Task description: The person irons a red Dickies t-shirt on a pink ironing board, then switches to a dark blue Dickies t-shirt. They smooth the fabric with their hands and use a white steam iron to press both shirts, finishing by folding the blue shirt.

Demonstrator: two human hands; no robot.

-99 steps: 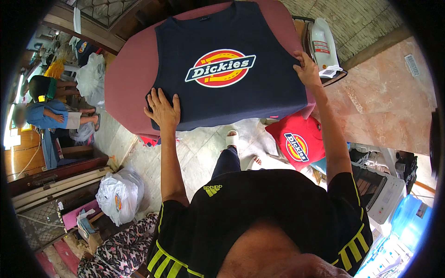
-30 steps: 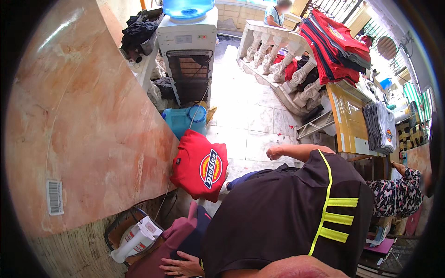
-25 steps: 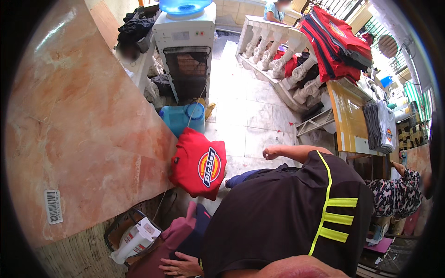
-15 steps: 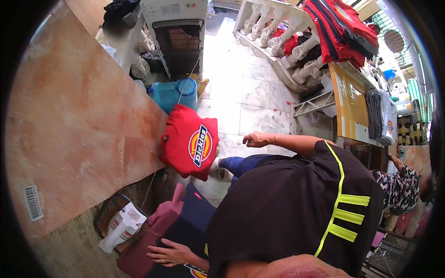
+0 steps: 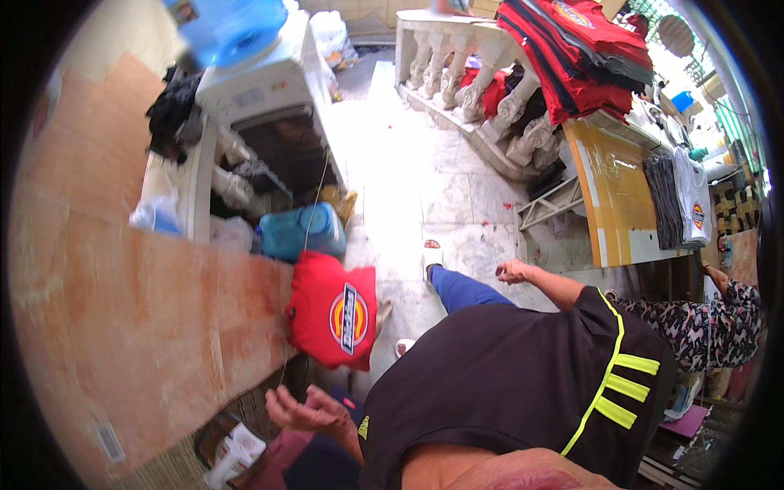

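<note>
My left hand is lifted over folded maroon cloth and navy cloth, its fingers spread and a little bent, holding nothing. A folded red shirt with a round printed emblem lies just beyond, at the corner of a pinkish-brown tabletop. Out over the pale floor, my right hand hangs at my right side. Its fingers are loosely curled with the tips somewhat apart, and I see nothing in them.
A blue water container stands beyond the red shirt, beside a white appliance. Stacked red and dark shirts lie by a stone balustrade. A yellow-brown board juts out at right. Another person is at far right.
My left hand has risen off the navy and maroon cloth. My right hand has shifted rightward, and one foot has stepped forward. The view has tilted, moving the red shirt lower.
</note>
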